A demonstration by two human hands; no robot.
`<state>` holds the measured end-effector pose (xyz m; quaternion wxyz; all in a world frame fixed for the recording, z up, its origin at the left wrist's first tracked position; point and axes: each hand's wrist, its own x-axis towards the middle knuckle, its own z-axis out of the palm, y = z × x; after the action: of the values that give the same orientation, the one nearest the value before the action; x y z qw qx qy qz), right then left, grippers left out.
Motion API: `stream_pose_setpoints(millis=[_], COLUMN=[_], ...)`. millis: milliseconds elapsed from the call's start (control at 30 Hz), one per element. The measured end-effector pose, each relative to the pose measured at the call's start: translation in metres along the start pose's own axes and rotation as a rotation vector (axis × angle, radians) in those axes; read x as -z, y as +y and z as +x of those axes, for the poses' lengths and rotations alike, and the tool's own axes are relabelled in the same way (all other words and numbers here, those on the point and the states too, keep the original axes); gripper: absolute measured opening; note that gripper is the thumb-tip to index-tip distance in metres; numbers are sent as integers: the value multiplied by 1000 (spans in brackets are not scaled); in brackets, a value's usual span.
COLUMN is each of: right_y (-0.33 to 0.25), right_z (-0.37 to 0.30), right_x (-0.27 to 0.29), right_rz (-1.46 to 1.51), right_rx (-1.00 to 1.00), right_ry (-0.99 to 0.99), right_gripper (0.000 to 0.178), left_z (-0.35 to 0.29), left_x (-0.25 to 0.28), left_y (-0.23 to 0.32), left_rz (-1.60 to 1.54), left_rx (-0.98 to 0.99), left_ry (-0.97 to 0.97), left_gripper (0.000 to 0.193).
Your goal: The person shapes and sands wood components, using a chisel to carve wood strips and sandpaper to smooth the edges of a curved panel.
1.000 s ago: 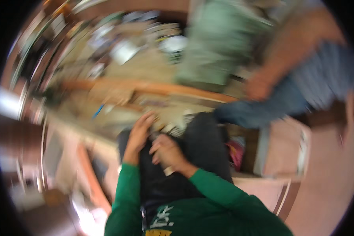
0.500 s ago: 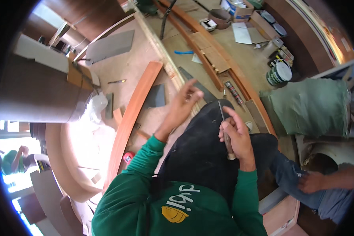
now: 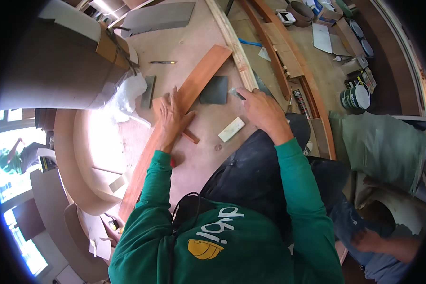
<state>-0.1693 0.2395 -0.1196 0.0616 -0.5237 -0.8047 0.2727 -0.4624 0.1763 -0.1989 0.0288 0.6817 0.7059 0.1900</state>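
Note:
My left hand (image 3: 171, 118) lies on the long reddish-brown wooden board (image 3: 206, 71), fingers spread and pointing away from me. My right hand (image 3: 266, 111) is closed round a chisel (image 3: 236, 93); only its metal end shows past the fingers, and the handle is hidden in my grip. Just left of that metal end is a dark grey square piece (image 3: 214, 90). Between my hands, on the work surface, rests a whitish rectangular block (image 3: 231, 129). A small reddish wood offcut (image 3: 190, 137) pokes out beside my left thumb.
A pencil (image 3: 162, 62) and a narrow grey strip (image 3: 148, 92) lie beyond the board. Crumpled clear plastic (image 3: 128, 94) is at the left. Curved wooden rails (image 3: 288, 52), a tube (image 3: 301, 104) and a paint tub (image 3: 356, 97) are at the right. Another person's hand (image 3: 368, 240) shows lower right.
My left hand has come down from the air onto the board. My right hand, with the chisel, has moved left and farther away, over the work surface. The view has shifted left.

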Motion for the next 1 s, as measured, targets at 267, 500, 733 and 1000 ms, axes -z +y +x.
stream_pose_setpoints(millis=[267, 500, 733, 1000], right_y=[20, 15, -17, -19], right_z=[-33, -43, -14, 29], right_x=[-10, -14, -56, -59], right_rz=[-202, -226, -84, -38], right_rx=[49, -133, -152, -110], right_ry=[-170, 81, 7, 56], right_gripper=[36, 38, 34, 44], left_z=[-66, -50, -42, -7], left_x=[-35, -74, -73, -72], left_y=[74, 81, 89, 73], left_rz=[-336, -508, -300, -95], left_rx=[-192, 9, -12, -175], left_ry=[-214, -166, -172, -30], left_gripper=[77, 61, 60, 55])
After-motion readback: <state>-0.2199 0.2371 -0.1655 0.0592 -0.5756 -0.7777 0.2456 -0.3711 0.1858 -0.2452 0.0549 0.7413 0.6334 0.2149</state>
